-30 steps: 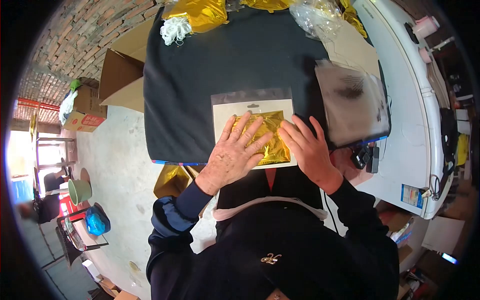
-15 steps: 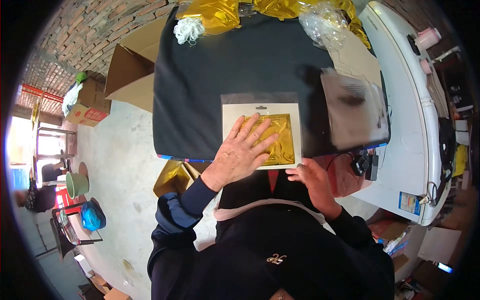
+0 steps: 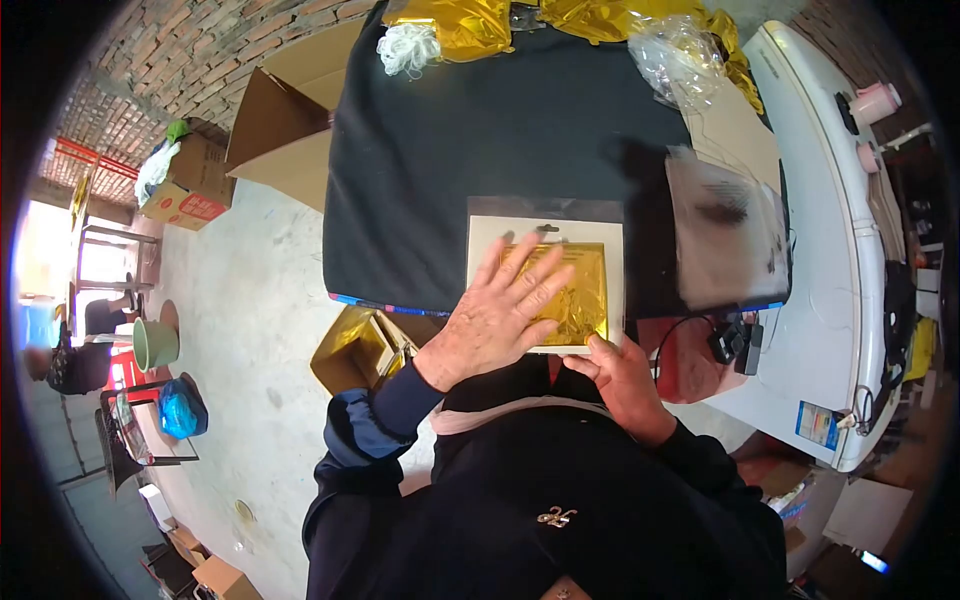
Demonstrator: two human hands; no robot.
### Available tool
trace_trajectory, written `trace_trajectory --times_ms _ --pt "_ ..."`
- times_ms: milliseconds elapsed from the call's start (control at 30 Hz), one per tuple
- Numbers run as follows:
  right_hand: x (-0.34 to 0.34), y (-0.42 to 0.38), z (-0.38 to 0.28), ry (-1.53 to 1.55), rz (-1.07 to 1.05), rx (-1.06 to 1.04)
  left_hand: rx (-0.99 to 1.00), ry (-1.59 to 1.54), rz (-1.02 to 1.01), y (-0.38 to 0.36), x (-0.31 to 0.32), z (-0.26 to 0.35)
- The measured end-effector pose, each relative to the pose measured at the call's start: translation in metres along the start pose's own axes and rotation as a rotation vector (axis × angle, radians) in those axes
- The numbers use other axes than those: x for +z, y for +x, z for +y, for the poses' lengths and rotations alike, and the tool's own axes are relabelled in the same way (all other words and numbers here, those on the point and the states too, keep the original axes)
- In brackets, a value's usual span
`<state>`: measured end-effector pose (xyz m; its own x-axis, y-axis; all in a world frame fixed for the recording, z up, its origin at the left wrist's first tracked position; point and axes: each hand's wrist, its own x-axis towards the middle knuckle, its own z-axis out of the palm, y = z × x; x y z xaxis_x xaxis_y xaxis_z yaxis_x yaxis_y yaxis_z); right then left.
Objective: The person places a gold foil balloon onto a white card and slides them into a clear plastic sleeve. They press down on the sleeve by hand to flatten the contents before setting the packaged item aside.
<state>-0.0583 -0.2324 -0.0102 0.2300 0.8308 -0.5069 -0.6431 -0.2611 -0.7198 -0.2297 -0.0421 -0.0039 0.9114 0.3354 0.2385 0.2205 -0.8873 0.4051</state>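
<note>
A white card [image 3: 482, 235] in a clear plastic sleeve lies at the front edge of the black-covered table [image 3: 430, 170], with a folded gold foil packet [image 3: 580, 290] on it. My left hand [image 3: 495, 315] rests flat over the left part of card and foil, fingers spread. At the lower right corner of the card, my right hand [image 3: 625, 385] pinches the edge between thumb and fingers. The card's top has a small hanging slot.
Clear sleeves [image 3: 725, 235] lie on the table's right, by a white appliance [image 3: 810, 300]. Gold foil [image 3: 460, 28], white string [image 3: 407, 50] and crumpled plastic [image 3: 680, 60] line the back. A cardboard box [image 3: 280, 130] stands left, and a gold-lined box [image 3: 355, 350] below the table edge.
The view has shifted, so the table appears farther right. My right thumb has come onto the card's lower right corner, and my right fingers have closed on it. My left hand stays spread over the card.
</note>
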Motion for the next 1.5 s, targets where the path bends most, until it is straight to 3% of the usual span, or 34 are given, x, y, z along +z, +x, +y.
trace_trajectory --times_ms 167,233,300,367,433,500,733,867,967,1067,1167,1267,1300,1367,1433,1500 --pt "0.004 -0.003 -0.004 0.0 0.016 0.005 -0.187 -0.146 0.345 -0.035 -0.023 -0.001" --pt "0.003 -0.003 -0.005 -0.004 0.01 0.013 -0.38 -0.092 0.445 -0.058 -0.028 0.014" --pt "0.003 -0.002 -0.004 -0.002 0.001 0.023 -0.653 -0.268 0.395 -0.092 -0.013 0.021" --pt "0.003 0.0 -0.004 0.003 -0.008 0.023 -0.84 -0.677 0.408 -0.098 -0.002 0.036" --pt "0.004 0.0 -0.006 -0.019 -0.018 0.032 -0.795 -1.0 0.483 -0.093 0.015 0.034" --pt "0.004 0.002 -0.006 -0.032 -0.03 0.03 -0.911 -1.401 0.498 -0.078 0.013 0.037" --pt "-0.003 0.007 -0.007 -0.049 0.013 0.04 -0.911 -1.659 0.382 -0.068 0.024 0.024" --pt "-0.003 0.01 -0.01 -0.1 0.003 -0.002 -0.925 -1.608 0.421 -0.059 0.025 0.033" --pt "-0.005 0.011 -0.015 -0.149 -0.002 -0.06 -0.928 -1.302 0.454 -0.06 0.03 0.036" --pt "0.002 0.015 -0.021 -0.158 0.038 -0.152 -0.863 -1.344 0.656 -0.059 0.031 0.037" --pt "-0.005 0.018 -0.031 -0.388 0.015 -0.088 -0.781 -1.414 0.766 -0.053 0.034 0.037" --pt "-0.017 0.018 -0.05 -0.783 0.139 -0.191 -0.764 -1.33 0.777 -0.054 0.032 0.04" --pt "-0.014 0.016 -0.055 -1.082 0.314 -0.358 -0.763 -1.292 0.775 -0.054 0.031 0.043" --pt "-0.024 0.014 -0.061 -1.432 0.471 -0.588 -0.82 -1.051 0.648 -0.066 0.039 0.044" --pt "-0.027 0.02 -0.062 -1.61 0.409 -0.859 -0.771 -0.674 0.529 -0.077 0.045 0.043" --pt "-0.023 0.03 -0.065 -1.711 0.282 -1.045 -0.677 -0.444 0.601 -0.075 0.05 0.042"
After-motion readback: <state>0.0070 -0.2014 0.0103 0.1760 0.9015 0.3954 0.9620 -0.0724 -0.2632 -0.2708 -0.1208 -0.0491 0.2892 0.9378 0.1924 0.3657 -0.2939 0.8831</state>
